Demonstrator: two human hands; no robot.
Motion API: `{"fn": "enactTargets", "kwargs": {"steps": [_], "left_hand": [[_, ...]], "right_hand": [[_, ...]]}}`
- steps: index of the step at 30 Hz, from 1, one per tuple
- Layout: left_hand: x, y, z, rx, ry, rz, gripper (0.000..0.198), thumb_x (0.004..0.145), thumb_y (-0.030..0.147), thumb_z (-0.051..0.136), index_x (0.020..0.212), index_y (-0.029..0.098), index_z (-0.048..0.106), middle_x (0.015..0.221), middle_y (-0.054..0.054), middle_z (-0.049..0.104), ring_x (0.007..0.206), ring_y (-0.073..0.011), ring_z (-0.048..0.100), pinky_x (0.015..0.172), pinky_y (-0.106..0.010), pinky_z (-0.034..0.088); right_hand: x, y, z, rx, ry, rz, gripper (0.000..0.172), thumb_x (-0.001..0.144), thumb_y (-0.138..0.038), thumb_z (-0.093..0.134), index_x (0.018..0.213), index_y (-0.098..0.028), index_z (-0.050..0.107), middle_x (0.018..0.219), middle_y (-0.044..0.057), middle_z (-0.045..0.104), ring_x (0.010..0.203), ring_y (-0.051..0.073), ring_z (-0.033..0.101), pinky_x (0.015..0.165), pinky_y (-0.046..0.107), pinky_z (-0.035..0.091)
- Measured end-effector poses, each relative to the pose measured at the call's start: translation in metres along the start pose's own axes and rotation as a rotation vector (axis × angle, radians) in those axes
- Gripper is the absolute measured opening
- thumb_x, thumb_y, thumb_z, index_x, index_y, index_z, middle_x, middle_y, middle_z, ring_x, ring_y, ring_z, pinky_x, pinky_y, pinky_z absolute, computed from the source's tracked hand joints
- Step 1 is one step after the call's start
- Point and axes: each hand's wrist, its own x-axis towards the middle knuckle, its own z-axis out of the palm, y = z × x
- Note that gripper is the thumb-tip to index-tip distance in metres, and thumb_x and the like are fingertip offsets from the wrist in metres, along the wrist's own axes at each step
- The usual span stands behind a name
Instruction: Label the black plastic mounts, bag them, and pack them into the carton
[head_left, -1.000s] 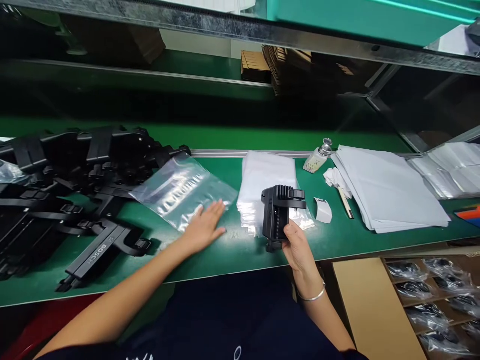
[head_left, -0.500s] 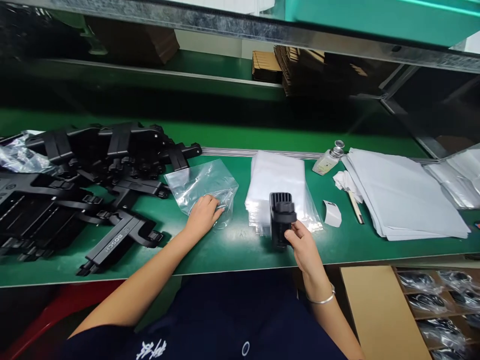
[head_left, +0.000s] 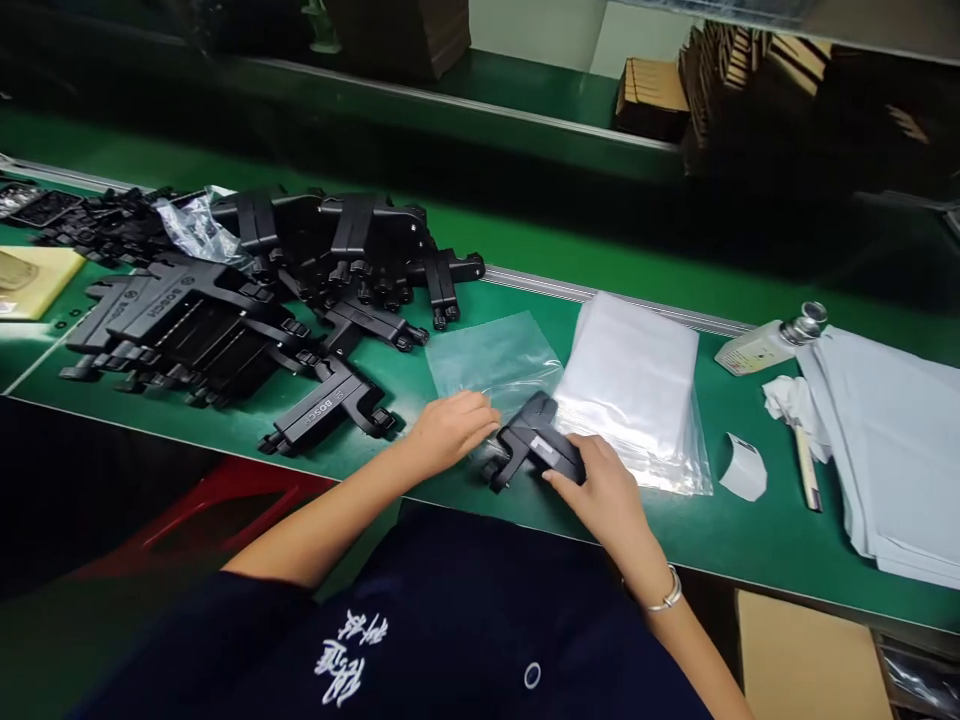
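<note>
My right hand (head_left: pixel 604 492) grips a black plastic bracket (head_left: pixel 536 445) with a pale label on it. The bracket is tilted, its near end at the lower edge of a clear plastic bag (head_left: pixel 491 350). At that same edge my left hand (head_left: pixel 454 432) has its fingers closed together on the bag; the fingertips are partly hidden. Just right of the bag lies a stack of clear plastic bags (head_left: pixel 634 365). Left of my left hand rests a black bracket marked BOSCH (head_left: pixel 326 405), apart from the piled brackets (head_left: pixel 195 310).
A bottle with a metal top (head_left: pixel 765 345) stands at the right, near a crumpled tissue (head_left: pixel 787 400), a cutter-like tool (head_left: pixel 808 470) and a curled label (head_left: pixel 744 470). White sheets (head_left: pixel 900 440) are stacked beyond. Folded cardboard (head_left: pixel 652 90) sits at the back.
My right hand has brought the bracket leftward to the bag and turned it from upright to lying. My left hand has shifted to the bag's lower edge. The view has swung left.
</note>
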Motion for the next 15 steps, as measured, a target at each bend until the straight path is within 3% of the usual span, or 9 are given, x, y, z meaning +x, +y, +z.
{"fn": "enactTargets", "kwargs": {"steps": [3, 7, 12, 15], "left_hand": [[-0.001, 0.014, 0.001, -0.022, 0.027, 0.096, 0.032, 0.102, 0.029, 0.035, 0.091, 0.02, 0.064, 0.078, -0.003, 0.065, 0.073, -0.0137, 0.059, 0.062, -0.024, 0.042], [0.006, 0.028, 0.006, -0.019, 0.06, 0.21, 0.027, 0.101, 0.027, 0.038, 0.099, 0.019, 0.064, 0.076, -0.002, 0.065, 0.071, -0.0136, 0.061, 0.061, -0.024, 0.042], [0.008, 0.028, 0.006, 0.004, 0.041, 0.125, 0.03, 0.101, 0.023, 0.033, 0.111, 0.018, 0.061, 0.084, -0.003, 0.071, 0.075, -0.015, 0.066, 0.065, -0.024, 0.048], [0.017, 0.035, 0.008, 0.002, 0.036, 0.197, 0.03, 0.1, 0.024, 0.035, 0.115, 0.019, 0.06, 0.082, -0.003, 0.071, 0.074, -0.0146, 0.067, 0.066, -0.024, 0.048]], "right_hand": [[0.001, -0.004, 0.008, -0.054, 0.124, 0.052, 0.04, 0.084, -0.039, 0.065, 0.115, -0.017, 0.057, 0.104, 0.013, 0.065, 0.098, 0.032, 0.063, 0.075, 0.043, 0.055], [0.004, -0.007, 0.009, 0.001, 0.159, 0.092, 0.036, 0.085, -0.038, 0.062, 0.113, -0.017, 0.058, 0.102, 0.012, 0.065, 0.098, 0.031, 0.062, 0.077, 0.043, 0.053], [0.006, 0.002, 0.004, 0.137, 0.204, 0.213, 0.036, 0.085, -0.045, 0.062, 0.109, -0.019, 0.059, 0.1, 0.011, 0.065, 0.093, 0.029, 0.064, 0.076, 0.042, 0.052], [0.008, 0.002, 0.006, 0.104, 0.231, 0.16, 0.037, 0.086, -0.046, 0.059, 0.11, -0.018, 0.059, 0.1, 0.013, 0.064, 0.095, 0.031, 0.062, 0.076, 0.044, 0.051]]}}
